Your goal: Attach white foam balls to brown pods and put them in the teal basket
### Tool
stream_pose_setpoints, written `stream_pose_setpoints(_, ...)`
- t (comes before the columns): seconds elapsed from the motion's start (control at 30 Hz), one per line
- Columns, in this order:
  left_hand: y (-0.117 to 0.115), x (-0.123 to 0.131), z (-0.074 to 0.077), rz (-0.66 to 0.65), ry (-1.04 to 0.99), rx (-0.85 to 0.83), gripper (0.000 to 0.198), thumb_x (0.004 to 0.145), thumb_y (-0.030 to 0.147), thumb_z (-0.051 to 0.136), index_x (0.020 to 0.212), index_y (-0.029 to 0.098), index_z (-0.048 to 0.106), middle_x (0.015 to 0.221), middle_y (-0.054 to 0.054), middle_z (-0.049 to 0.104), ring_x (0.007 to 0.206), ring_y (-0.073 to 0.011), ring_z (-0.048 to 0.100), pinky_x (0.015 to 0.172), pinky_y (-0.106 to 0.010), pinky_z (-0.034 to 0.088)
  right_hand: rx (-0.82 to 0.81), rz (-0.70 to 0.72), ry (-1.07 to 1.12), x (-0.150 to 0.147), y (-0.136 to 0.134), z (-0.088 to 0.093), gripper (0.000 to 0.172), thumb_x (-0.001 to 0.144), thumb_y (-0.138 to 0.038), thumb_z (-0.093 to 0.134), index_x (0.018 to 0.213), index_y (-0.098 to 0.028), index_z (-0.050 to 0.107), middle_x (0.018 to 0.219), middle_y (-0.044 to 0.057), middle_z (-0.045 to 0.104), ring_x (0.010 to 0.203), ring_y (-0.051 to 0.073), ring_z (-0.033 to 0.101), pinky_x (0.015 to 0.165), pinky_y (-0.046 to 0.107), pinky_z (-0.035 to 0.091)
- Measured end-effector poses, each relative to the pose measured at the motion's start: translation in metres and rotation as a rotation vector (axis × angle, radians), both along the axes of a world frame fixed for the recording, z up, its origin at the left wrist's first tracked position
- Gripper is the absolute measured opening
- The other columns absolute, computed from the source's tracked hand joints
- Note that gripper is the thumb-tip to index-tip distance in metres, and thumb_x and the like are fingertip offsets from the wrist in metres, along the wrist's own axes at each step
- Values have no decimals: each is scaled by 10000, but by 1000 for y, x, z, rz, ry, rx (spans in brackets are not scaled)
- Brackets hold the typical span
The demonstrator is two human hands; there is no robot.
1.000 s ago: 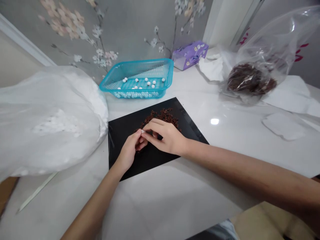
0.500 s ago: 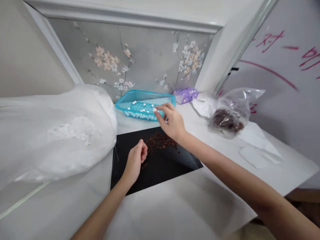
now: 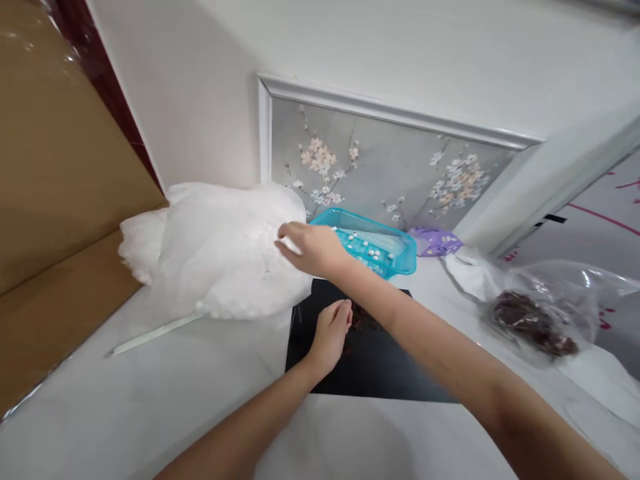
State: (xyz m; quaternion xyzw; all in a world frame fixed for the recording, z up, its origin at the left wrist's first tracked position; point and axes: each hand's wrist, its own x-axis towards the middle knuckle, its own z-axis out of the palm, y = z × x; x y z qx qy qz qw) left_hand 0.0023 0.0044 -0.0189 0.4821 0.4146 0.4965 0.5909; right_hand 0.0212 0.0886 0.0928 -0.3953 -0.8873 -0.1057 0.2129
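Note:
My right hand (image 3: 315,251) reaches across to the right side of a big translucent bag (image 3: 220,257) stuffed with white material. Its thumb and forefinger are apart, and nothing shows between them. My left hand (image 3: 330,337) is closed over a black sheet (image 3: 400,377); whatever its curled fingers hold is hidden. Dark brown bits (image 3: 367,320) lie on the sheet beside it, partly covered by my right forearm. Behind the hands stands a blue plastic basket (image 3: 407,257) with several small white balls (image 3: 365,244) in it.
A purple patterned pack (image 3: 434,241) sits right of the basket. Farther right, a clear bag of dark brown material (image 3: 533,323) rests on white paper. A pale strip (image 3: 155,335) lies before the white bag. Cardboard (image 3: 65,167) stands on the left, with the wall behind.
My right hand has gone left from over the basket to the white bag, and the small white ball no longer shows in its fingers. My left hand stays closed over the sheet. The view has turned left.

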Motion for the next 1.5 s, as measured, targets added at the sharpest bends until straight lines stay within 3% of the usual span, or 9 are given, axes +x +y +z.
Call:
stream_pose_setpoints(0.17,-1,0,-6,40,-37,10,351,798,406,417,530,210,304,492,66,269,476,-86,227,473,-254,188,-226,-90,-307,-45,12,-12,190,792,-152,501,917,-129,643,1013,140,649,889,235,640,686,289,483)
stream_pose_setpoints(0.57,-1,-1,-6,22,-65,41,359,811,396,433,521,201,353,489,53,318,474,-94,270,475,-262,197,-285,-140,-157,-28,24,-26,228,781,-133,479,936,-156,644,996,107,661,925,239,621,721,316,486)
stream_pose_setpoints(0.67,-2,-3,-1,25,-93,12,352,812,385,425,520,199,361,475,55,320,451,-87,267,454,-253,188,-203,-88,29,-14,10,-23,253,849,-198,439,1062,-185,575,1048,60,627,961,181,582,768,283,462)
stream_pose_setpoints(0.8,7,-7,5,27,-163,-31,342,831,385,366,545,198,357,483,60,326,412,-74,249,414,-232,178,-67,2,518,27,-23,-36,167,840,-210,491,974,-169,581,908,45,619,881,146,565,795,273,460)
stream_pose_setpoints(0.93,19,-14,8,-21,-358,-140,234,792,402,505,759,173,538,620,37,496,494,-75,433,433,-189,306,-202,-43,743,72,-51,-66,169,799,-181,536,965,-191,568,939,39,598,864,134,586,760,282,510)
stream_pose_setpoints(1.07,24,-19,9,-125,-491,-314,197,727,321,642,835,156,640,775,-1,615,642,-69,545,572,-174,430,-234,-60,765,94,-67,-81,131,816,-185,528,943,-192,562,948,48,607,901,143,596,782,295,515)
stream_pose_setpoints(1.23,24,-19,8,-161,-446,-283,110,712,223,675,798,155,674,724,23,626,648,-44,554,618,-139,438,-189,35,589,104,-79,-71,152,859,-176,474,977,-218,561,1033,63,600,989,160,575,868,331,479)
stream_pose_setpoints(1.33,28,-20,10,-181,-508,-391,68,765,182,610,775,144,666,728,16,635,592,-38,549,592,-148,451,-139,-42,587,111,-90,-70,187,832,-224,529,1017,-223,552,1130,89,565,1073,204,535,924,397,444)
stream_pose_setpoints(1.5,33,-22,15,-108,-588,-513,111,817,158,548,761,133,641,772,-4,653,580,-44,556,560,-169,477,-320,-5,527,123,-115,-93,164,795,-209,550,957,-195,566,937,76,595,899,175,571,764,316,503)
